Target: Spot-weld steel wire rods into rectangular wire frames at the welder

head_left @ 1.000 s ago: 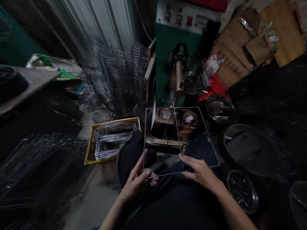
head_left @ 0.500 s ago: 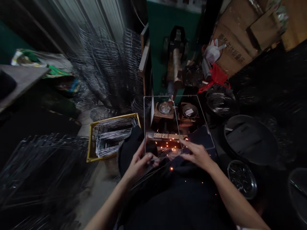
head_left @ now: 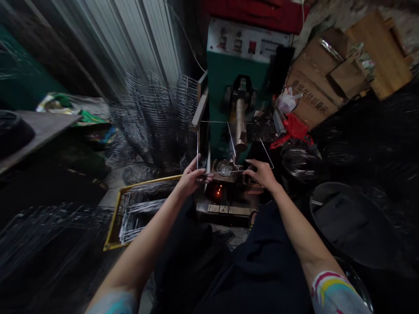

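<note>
A thin metal wire frame (head_left: 231, 139), roughly rectangular with a rod across its middle, is held up in front of a green machine (head_left: 218, 100). My left hand (head_left: 193, 176) pinches its near left corner between thumb and fingers. On the near side, right of the middle rod, my right hand (head_left: 262, 173) grips the wire with thumb and fingertips. The machine's thick copper-coloured arm (head_left: 241, 126) reaches down behind the frame. Just beyond the near wire sits a round dish (head_left: 225, 168) of small metal pieces. A few orange sparks (head_left: 218, 190) glow below it.
To the left, a yellow crate (head_left: 113, 226) holds stacked wire frames. Tall stacks of wire rings (head_left: 150, 104) stand behind it. On the right are a red plastic bag (head_left: 294, 126), a cardboard box (head_left: 310, 93) and a large dark basin (head_left: 353, 222).
Both hands have carried the wire frame forward toward the machine. The shower of sparks has shrunk to a few. The view has tilted up, so the machine's control panel shows.
</note>
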### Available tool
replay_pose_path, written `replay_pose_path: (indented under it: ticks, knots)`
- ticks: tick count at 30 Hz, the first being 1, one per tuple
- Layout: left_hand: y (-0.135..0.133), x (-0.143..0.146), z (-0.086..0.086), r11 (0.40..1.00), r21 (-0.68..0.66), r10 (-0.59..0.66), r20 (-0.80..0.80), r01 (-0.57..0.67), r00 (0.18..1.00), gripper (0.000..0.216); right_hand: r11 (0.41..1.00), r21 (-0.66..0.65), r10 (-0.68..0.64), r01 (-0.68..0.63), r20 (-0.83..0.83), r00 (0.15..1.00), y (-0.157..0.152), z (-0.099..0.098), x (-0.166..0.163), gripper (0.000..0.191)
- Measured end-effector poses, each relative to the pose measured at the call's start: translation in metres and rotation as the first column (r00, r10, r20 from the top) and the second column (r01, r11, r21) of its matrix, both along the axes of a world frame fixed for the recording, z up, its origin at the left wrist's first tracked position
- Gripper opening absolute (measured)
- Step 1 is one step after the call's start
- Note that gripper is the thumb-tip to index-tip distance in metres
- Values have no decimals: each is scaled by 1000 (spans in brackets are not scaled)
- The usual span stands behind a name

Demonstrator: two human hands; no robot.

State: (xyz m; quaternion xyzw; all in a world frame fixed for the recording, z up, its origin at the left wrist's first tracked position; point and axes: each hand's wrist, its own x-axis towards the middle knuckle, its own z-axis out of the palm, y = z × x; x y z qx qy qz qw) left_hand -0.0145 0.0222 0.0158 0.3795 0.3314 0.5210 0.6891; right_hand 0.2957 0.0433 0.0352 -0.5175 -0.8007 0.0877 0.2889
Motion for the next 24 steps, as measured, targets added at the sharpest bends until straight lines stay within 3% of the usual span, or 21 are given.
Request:
replay_pose_path:
  ticks: [9,18,21,24]
  knots:
    - [21,-8,-8,1000,1,8,22,-8,1000,90,1000,22,2,-2,9,1000,24,4,-10,48]
    - [27,-14,-21,1000,-11,-6,29,6,1000,90,1000,15,20,-20,-14,1000,25,-2,-11,48]
    - [28,-13,-18,1000,-16,-11,34,11,999,91,989,-20,-146,145,-120,982,31,2,7,62]
    - [19,-12,-9,1000,-22,-1,18,2,1000,93,918,-178,-388,354,-228,893,34,8,31,58]
